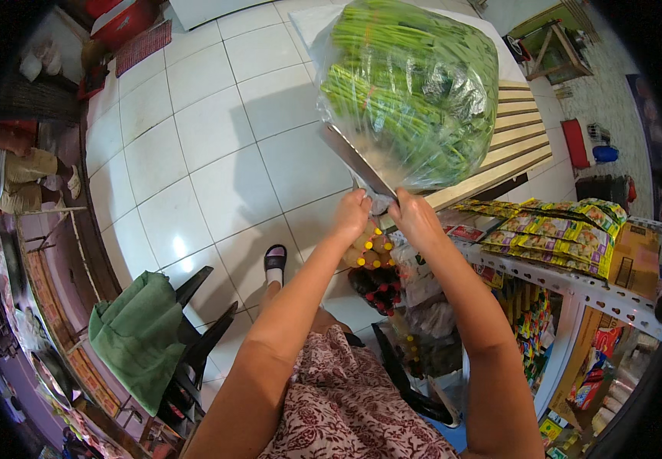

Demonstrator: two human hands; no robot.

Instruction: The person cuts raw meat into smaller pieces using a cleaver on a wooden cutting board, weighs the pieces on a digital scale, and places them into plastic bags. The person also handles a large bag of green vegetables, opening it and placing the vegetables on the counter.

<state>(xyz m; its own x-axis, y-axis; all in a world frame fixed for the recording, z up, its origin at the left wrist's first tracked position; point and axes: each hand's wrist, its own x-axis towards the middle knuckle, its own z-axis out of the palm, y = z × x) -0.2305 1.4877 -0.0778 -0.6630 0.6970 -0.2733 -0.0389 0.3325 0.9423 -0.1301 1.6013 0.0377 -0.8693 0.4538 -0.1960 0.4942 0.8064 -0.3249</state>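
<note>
Both hands gather the twisted neck of a clear plastic bag of green long beans point(411, 88). The left hand point(352, 216) and right hand point(415, 218) each have their grip closed tight on the neck, side by side, just below the bulging bag. The bag rests on a slatted wooden table point(518, 138) above a white tiled floor point(193, 138). The load sits wholly above the hands (top-heavy, by the look of it); if either grip slackens, the neck could untwist and the beans spill toward the floor. Just right of the hands, a metal shelf point(576, 283) carries yellow-green sachets point(560, 233); bottles with yellow caps point(369, 249) stand just below.
</note>
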